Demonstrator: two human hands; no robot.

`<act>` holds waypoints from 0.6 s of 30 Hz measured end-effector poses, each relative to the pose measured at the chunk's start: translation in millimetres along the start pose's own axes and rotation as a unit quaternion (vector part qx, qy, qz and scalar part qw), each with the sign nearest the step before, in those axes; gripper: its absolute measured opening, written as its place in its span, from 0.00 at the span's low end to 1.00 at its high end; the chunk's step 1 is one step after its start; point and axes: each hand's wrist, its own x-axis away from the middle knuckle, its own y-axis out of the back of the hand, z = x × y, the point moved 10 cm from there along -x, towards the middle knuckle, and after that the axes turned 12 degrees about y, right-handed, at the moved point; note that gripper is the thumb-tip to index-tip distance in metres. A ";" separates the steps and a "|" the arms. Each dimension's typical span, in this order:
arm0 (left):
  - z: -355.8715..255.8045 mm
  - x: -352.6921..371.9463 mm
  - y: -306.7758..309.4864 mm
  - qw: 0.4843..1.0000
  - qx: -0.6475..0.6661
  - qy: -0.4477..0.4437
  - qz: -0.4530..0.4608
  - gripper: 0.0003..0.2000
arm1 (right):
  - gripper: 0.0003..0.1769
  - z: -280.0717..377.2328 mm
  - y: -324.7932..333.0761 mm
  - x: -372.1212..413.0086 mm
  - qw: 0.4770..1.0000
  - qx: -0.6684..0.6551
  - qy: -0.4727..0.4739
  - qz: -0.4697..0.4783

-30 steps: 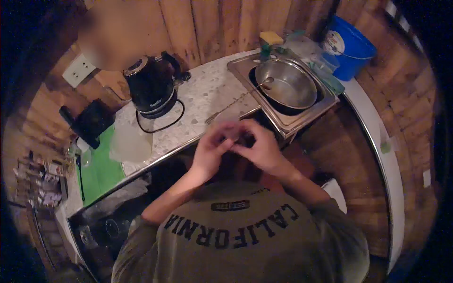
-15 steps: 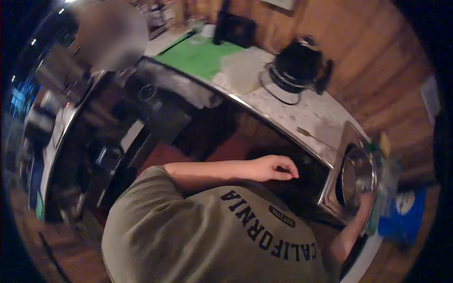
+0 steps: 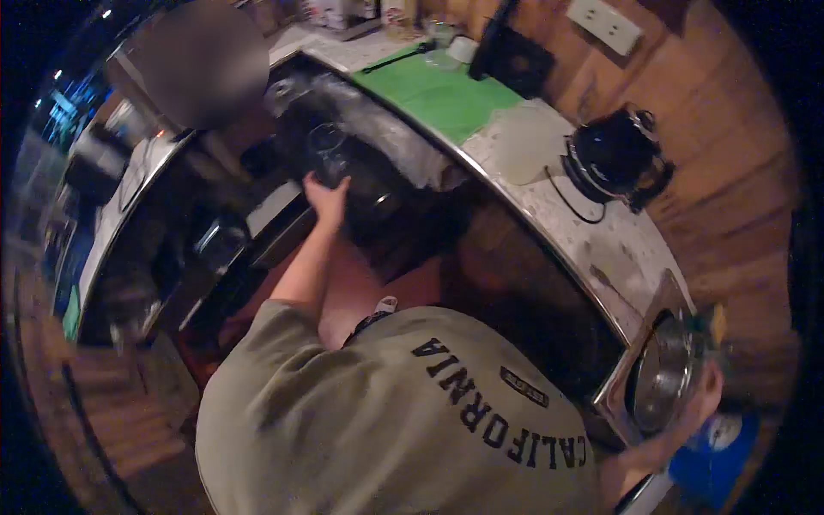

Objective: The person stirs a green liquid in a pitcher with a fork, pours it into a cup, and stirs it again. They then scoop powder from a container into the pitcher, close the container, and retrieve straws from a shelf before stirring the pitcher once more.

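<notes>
My left hand [image 3: 326, 202] reaches down over a dark area below the counter, thumb and fingers apart. Its fingertips are right at the lower end of a clear glass [image 3: 329, 144]. On the far right, my right hand [image 3: 707, 391] is beside the metal sink [image 3: 661, 378], close to its outer rim. Blur hides the fingers of that hand, and I cannot tell if they grip anything. A blue package [image 3: 714, 468] lies just below the right wrist. Crumpled clear plastic [image 3: 390, 129] is spread beyond the glass.
A black electric kettle [image 3: 618, 159] stands on the speckled counter [image 3: 588, 245] beside a pale round mat [image 3: 519, 142]. A green mat [image 3: 446, 99] lies farther along. A fork [image 3: 614, 287] rests near the sink. Another person [image 3: 202, 64] is at the upper left.
My left hand has moved from in front of my shirt out to the glass. My right hand has moved from inside the sink to its outer side. The view has shifted.
</notes>
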 end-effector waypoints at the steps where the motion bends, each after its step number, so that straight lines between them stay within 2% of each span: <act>1: 24.5 -23.1 -3.1 1.000 -0.009 0.000 -0.015 0.43 | 0.19 12.6 -16.3 -9.5 0.990 -0.138 -0.006 -0.029; 2: 7.5 -22.4 7.5 0.996 -0.068 0.011 -0.063 0.43 | 0.19 29.1 -31.8 -22.1 0.993 -0.113 -0.021 -0.006; 3: 4.4 -30.8 0.6 0.999 0.015 0.032 0.003 0.42 | 0.18 68.6 -50.9 -34.6 0.989 -0.150 0.016 -0.002; 4: -0.2 -27.4 7.2 0.999 0.007 0.002 -0.053 0.38 | 0.17 108.1 -70.0 -46.5 0.981 -0.189 0.052 0.004; 5: -4.8 -21.2 5.2 0.995 -0.032 -0.053 -0.073 0.33 | 0.17 120.5 -88.8 -56.9 0.979 -0.200 0.049 -0.012; 6: -16.2 -10.2 -1.4 0.997 -0.020 -0.058 -0.047 0.28 | 0.17 132.9 -107.5 -67.2 0.976 -0.210 0.046 -0.028; 7: -49.3 13.1 -5.0 0.997 0.028 -0.075 0.017 0.24 | 0.18 156.8 -127.7 -77.7 0.962 -0.266 0.039 -0.051; 8: -78.3 32.6 -10.2 0.991 -0.001 -0.115 0.074 0.22 | 0.20 175.0 -145.9 -89.3 0.960 -0.275 0.019 -0.041; 9: -91.6 49.8 -18.8 0.980 0.029 -0.153 0.120 0.19 | 0.22 183.6 -164.0 -99.0 0.950 -0.304 -0.003 -0.074; 11: -131.9 77.4 -34.0 0.948 0.035 -0.210 0.235 0.17 | 0.25 177.1 -198.7 -131.0 0.948 -0.300 0.038 -0.097; 13: -147.1 83.5 -43.6 0.931 0.082 -0.192 0.299 0.14 | 0.26 145.6 -239.3 -166.5 0.933 -0.336 0.066 -0.109; 14: -150.4 87.9 -46.5 0.922 0.103 -0.180 0.327 0.12 | 0.26 147.1 -251.9 -174.0 0.951 -0.293 0.066 -0.076; 15: -153.9 90.2 -45.2 0.916 0.079 -0.209 0.333 0.11 | 0.26 150.5 -264.5 -181.1 0.965 -0.250 0.068 -0.041; 17: -153.7 82.9 -38.2 0.903 0.031 -0.266 0.336 0.08 | 0.25 141.1 -281.6 -201.2 0.962 -0.259 0.090 -0.012; 18: -147.7 76.7 -30.3 0.912 0.046 -0.244 0.327 0.06 | 0.25 138.1 -288.7 -210.8 0.959 -0.264 0.102 0.004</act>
